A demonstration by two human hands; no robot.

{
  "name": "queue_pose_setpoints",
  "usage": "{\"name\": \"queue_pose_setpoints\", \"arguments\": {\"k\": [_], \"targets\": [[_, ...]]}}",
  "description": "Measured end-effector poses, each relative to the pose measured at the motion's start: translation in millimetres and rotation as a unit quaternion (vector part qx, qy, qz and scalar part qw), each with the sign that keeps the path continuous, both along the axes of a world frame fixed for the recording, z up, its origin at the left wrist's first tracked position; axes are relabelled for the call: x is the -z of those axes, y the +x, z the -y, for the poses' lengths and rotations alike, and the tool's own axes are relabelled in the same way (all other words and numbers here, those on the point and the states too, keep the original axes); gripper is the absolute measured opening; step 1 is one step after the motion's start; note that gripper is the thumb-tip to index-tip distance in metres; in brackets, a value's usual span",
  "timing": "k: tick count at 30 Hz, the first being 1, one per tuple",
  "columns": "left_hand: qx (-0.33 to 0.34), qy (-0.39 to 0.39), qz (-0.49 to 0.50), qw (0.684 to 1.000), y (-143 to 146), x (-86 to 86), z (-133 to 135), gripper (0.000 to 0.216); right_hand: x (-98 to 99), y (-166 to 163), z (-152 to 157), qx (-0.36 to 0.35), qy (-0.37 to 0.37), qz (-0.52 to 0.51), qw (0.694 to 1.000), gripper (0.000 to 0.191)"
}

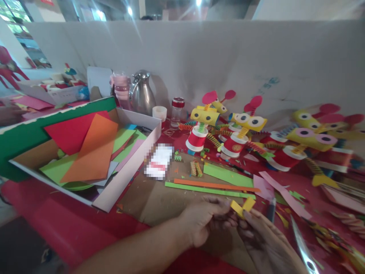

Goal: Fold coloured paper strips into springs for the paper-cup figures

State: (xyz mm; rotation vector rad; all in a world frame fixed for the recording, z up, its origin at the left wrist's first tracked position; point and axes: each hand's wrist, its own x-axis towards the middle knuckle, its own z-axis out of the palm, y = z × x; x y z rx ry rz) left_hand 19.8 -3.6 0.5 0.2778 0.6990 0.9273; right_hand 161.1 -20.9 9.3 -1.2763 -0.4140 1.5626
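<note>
Folding looks to be the work, and it seems only just begun: the yellow paper [242, 208] stands up in a V at the fingertips. The right hand [265, 232] pinches it, and the left hand [199, 217] pinches its other side. Some springs [196, 168], already folded, lie on the brown board [154, 203]. Dolls [197, 139] with heads and curly arms stand at the back, so many look done. The green strip [199, 189] and orange strip [211, 185] lie flat, not yet folded.

There is room to move left, over the board, up to the white side of the box [132, 163]. The right side is tighter. The scissors [303, 247] lie just beside the right hand, and a knife [272, 210] lies near its fingers. The strips lie just past the hands, with the dolls and the wall [171, 57] behind.
</note>
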Motion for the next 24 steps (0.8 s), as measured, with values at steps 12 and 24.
{"name": "queue_pose_setpoints", "arguments": {"k": [12,24], "targets": [[-0.046,0.014,0.002,0.999,-14.0,-2.4,-9.6,0.015,-11.1,-32.6,-4.8,-0.015,0.144,-0.013,0.989,0.015],[-0.091,0.029,-0.096,0.991,-62.5,-15.6,-15.3,0.007,-12.9,-83.0,-20.5,-0.064,0.217,-0.038,0.973,0.004]]}}
